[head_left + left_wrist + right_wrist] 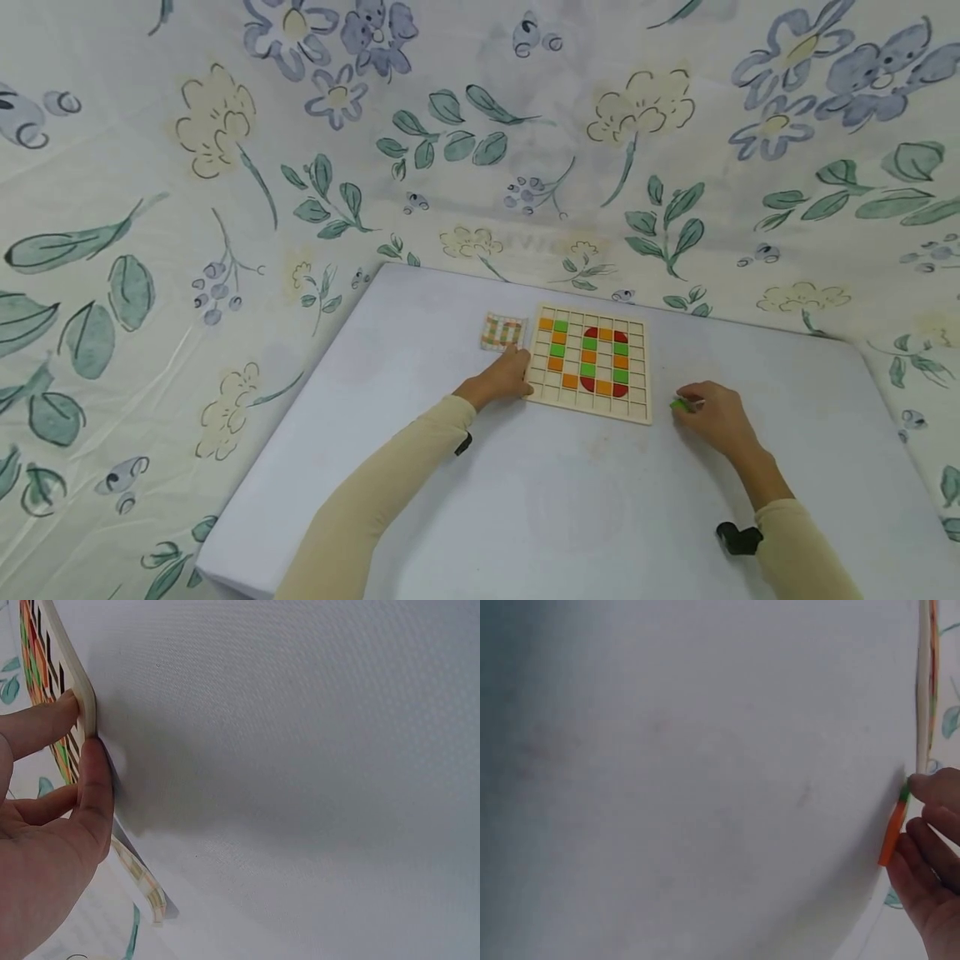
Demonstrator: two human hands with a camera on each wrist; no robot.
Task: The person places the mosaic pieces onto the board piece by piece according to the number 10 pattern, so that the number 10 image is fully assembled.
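A square wooden grid board (pixel 636 404) lies on the table with green, orange and red tiles set in its cells, forming a "10". My left hand (pixel 506 373) grips the board's left edge; in the left wrist view the thumb (pixel 52 720) presses the top near a rounded corner, with fingers along the side. To the right of the board, my right hand (pixel 718 417) pinches a green tile (pixel 680 405) low over the table. The right wrist view shows an orange tile (pixel 891 836) in the same fingers, beside the green one.
A small pattern card (pixel 491 321) showing a matching "10" lies left of the board, close behind my left hand. The table (pixel 525 517) is covered in white cloth. Floral fabric (pixel 480 192) rises at its back and left side.
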